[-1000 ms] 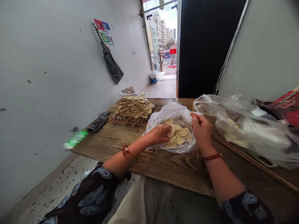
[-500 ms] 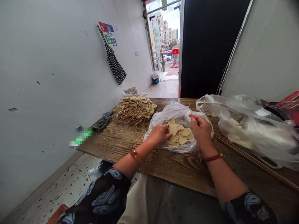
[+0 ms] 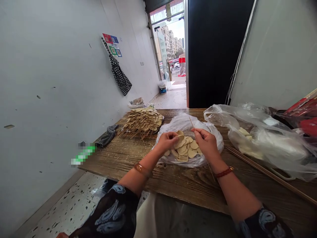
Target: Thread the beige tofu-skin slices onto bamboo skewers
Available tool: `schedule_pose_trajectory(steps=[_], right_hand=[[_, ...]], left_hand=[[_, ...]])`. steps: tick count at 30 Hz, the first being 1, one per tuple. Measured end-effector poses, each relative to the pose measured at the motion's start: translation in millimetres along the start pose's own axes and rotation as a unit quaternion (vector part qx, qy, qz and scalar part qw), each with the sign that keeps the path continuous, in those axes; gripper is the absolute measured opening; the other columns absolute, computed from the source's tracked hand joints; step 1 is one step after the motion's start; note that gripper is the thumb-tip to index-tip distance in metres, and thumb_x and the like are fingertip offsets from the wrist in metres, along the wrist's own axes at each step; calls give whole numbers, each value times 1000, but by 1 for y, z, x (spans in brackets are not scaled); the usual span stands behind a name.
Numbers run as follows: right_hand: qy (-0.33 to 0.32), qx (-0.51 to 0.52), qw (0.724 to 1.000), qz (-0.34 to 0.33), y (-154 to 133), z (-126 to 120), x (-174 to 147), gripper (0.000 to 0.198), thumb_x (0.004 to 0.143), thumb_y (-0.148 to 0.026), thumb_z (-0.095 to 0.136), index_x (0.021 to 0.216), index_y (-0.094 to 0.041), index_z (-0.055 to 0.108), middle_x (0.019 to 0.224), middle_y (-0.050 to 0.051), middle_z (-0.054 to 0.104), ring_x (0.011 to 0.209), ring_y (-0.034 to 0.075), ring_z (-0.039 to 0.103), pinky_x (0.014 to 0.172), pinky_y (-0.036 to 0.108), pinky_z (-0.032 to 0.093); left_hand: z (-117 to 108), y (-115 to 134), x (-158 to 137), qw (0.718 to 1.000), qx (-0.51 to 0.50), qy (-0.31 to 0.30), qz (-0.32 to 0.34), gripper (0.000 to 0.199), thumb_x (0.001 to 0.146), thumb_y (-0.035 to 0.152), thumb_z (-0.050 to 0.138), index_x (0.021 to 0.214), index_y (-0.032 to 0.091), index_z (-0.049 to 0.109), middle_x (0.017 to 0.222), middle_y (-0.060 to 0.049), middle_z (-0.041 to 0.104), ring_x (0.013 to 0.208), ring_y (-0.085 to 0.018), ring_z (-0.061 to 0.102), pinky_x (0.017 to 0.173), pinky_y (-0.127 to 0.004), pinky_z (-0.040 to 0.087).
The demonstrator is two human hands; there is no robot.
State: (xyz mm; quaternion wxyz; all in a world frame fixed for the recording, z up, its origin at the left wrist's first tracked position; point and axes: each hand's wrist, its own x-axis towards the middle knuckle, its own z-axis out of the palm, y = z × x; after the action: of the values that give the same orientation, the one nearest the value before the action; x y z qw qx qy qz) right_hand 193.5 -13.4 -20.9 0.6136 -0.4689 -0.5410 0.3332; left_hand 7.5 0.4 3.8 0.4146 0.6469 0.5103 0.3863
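My left hand (image 3: 167, 142) is closed on a thin, pale, round slice (image 3: 180, 142), which looks like potato or bean curd; I cannot tell which. A thin wooden skewer (image 3: 191, 122) is pinched in my right hand (image 3: 206, 142), its upper tip rising past the fingers and its lower end slanting below the wrist. The slice and the skewer are apart. Beneath both hands lies a heap of loose slices (image 3: 191, 152) in an opened clear plastic bag (image 3: 179, 122). Farther left, many skewered slices (image 3: 145, 119) are stacked on a tray.
On the wooden table (image 3: 133, 155), a bundle of bare skewers (image 3: 267, 170) lies to the right. Behind it spreads another plastic bag (image 3: 279, 138) with pale pieces inside. A dark grey cloth (image 3: 107, 135) rests at the left edge. A bucket (image 3: 162, 87) stands by the glass door.
My left hand has lifted a slice from the heap. My right hand has shifted slightly left with the skewer, now tilted more. The whole view has moved a little.
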Motion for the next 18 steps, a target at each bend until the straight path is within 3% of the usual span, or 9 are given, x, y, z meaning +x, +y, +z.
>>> schedule_pose_trajectory(steps=[6,11,18], right_hand=[[-68,51,996,29,-2,3,-5,46,82,-41,55,114,-11,69,50,-6,44,43,8,36,41,21,29],[-119,24,993,8,-5,6,-12,44,84,-38,51,117,-15,69,49,-6,46,43,10,39,42,21,31],[-155,-56,986,-8,-6,13,-19,39,84,-30,47,109,-16,72,60,0,63,47,12,47,44,23,38]], left_hand=[[-8,9,1,977,-208,3,-42,39,57,39,79,79,13,58,68,1,60,58,-8,53,56,-22,46],[0,8,5,972,-230,22,-29,45,57,40,81,87,10,64,71,-1,64,58,-8,55,50,-20,46],[-1,6,22,956,-292,13,-23,43,59,32,81,94,11,65,78,-2,67,54,-5,55,54,-20,48]])
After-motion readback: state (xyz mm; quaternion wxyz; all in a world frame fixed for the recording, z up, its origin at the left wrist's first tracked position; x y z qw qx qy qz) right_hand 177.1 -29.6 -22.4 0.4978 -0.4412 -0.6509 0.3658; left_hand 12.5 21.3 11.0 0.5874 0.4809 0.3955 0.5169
